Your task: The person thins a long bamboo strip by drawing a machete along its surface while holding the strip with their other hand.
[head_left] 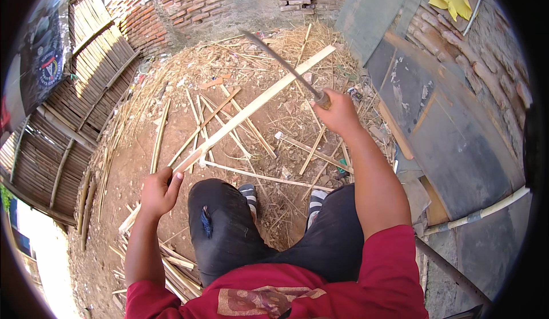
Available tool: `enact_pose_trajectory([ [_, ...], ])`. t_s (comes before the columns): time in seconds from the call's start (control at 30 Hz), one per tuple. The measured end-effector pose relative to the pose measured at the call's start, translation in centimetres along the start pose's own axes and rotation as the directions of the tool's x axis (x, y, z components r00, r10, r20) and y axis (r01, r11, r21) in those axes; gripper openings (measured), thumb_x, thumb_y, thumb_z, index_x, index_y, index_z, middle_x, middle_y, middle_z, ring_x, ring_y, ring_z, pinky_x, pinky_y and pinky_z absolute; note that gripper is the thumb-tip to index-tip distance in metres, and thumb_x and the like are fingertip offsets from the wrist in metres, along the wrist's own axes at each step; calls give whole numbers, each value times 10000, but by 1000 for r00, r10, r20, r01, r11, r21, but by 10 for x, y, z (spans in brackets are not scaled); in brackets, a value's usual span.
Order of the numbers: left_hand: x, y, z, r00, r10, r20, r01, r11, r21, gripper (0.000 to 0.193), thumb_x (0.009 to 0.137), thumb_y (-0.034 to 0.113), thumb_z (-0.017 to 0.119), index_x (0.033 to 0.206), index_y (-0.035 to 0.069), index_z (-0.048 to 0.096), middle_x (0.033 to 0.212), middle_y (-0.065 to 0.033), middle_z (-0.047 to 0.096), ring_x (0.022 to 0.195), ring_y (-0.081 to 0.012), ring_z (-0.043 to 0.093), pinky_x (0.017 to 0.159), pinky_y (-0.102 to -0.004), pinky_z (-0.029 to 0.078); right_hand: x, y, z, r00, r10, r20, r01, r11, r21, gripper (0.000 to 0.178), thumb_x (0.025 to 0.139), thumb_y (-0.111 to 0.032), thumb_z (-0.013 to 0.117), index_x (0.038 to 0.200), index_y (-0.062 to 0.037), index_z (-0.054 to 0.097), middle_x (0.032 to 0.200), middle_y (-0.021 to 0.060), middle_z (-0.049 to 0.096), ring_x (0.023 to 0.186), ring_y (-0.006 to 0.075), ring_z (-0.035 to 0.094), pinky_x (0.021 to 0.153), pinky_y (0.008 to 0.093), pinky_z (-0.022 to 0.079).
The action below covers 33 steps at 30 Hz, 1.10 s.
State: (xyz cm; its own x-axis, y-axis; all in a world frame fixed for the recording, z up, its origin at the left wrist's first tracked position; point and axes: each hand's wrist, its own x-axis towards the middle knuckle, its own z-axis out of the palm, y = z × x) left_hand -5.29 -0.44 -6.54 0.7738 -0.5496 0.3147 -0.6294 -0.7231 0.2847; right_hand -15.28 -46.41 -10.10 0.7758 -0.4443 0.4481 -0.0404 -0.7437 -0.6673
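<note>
My left hand (158,192) is closed round the near end of a long pale bamboo strip (251,107), which slants away to the upper right above the ground. In my right hand (337,112) is the handle of a machete (280,61), its dark blade pointing up and to the left. The blade passes over the strip's far part in this view; whether the two touch I cannot tell. My fingers wrap fully round the handle.
Loose bamboo strips (197,127) lie crossed on the dirt ahead, and more split pieces (177,270) are heaped by my left leg. Grey boards (446,130) lean at the right. A brick wall (200,4) stands behind, a bamboo fence (51,153) at the left.
</note>
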Motion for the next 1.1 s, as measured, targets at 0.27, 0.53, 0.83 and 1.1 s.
enact_pose_trajectory([
  [0.27,-26,-28,-17,998,-66,-8,65,992,-110,474,1003,349,633,726,-7,488,587,-225,465,514,-385,442,521,-459,376,2,-2,-11,992,90,89,-88,996,-34,217,872,-203,759,1039,-68,734,788,148,714,737,271,720,702,422,548],
  [0.53,-44,-41,-16,995,-82,-54,79,996,-52,461,1007,328,628,729,-8,481,600,-212,458,527,-343,427,525,-450,362,1,-60,23,914,-346,211,384,905,-180,210,872,-241,770,935,-56,692,760,131,696,718,267,702,668,427,528],
  [0.83,-47,-26,-8,998,-24,-61,24,1000,8,498,974,379,665,704,4,477,578,-211,462,514,-414,458,514,-468,379,0,-55,20,959,-192,210,220,968,-119,246,854,-232,776,949,-28,676,759,139,677,755,263,705,714,401,558],
  [1.1,-45,-19,-19,998,-37,-48,37,999,-1,465,960,335,677,705,5,472,579,-207,462,521,-401,460,514,-458,369,3,-6,-6,997,0,74,5,997,-71,205,852,-234,767,1004,-104,728,767,151,707,742,343,716,698,471,548],
])
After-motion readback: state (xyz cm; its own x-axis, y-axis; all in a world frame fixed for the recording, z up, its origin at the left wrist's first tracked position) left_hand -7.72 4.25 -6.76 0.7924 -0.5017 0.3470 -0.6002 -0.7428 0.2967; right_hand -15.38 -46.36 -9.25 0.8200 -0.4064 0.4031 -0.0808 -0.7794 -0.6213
